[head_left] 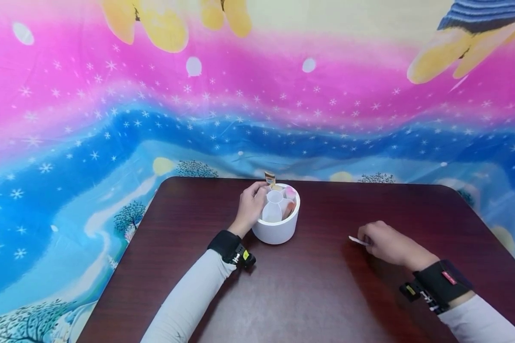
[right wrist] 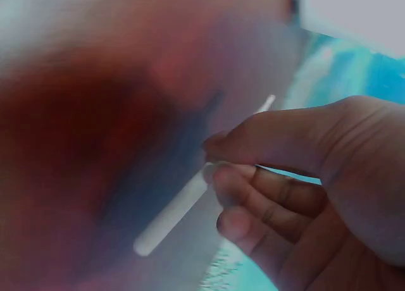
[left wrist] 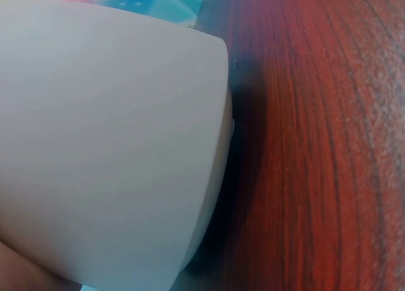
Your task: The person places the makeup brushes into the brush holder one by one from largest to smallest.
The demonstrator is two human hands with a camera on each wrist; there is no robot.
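At the middle of the table stands a round white divided organizer (head_left: 276, 233), with a ring-shaped middle slot and several small items in its compartments. My left hand (head_left: 251, 205) grips its left rim, fingers over the edge; in the left wrist view the organizer's smooth wall (left wrist: 114, 139) fills the left half. Off to the right, my right hand (head_left: 388, 243) is held low over the table. Between thumb and fingertips it pinches a slim white stick (right wrist: 171, 218) with a rounded, wider end and a thinner end that shows beyond the thumb.
Inside the organizer, a gold-and-brown packet (head_left: 270, 179) sticks up at the back, a pink item (head_left: 290, 192) sits at the right, and an orange-brown one (head_left: 289, 209) lies in front of it. The dark red-brown wooden table (head_left: 300, 290) ends at a colourful snow-scene cloth (head_left: 257, 109).
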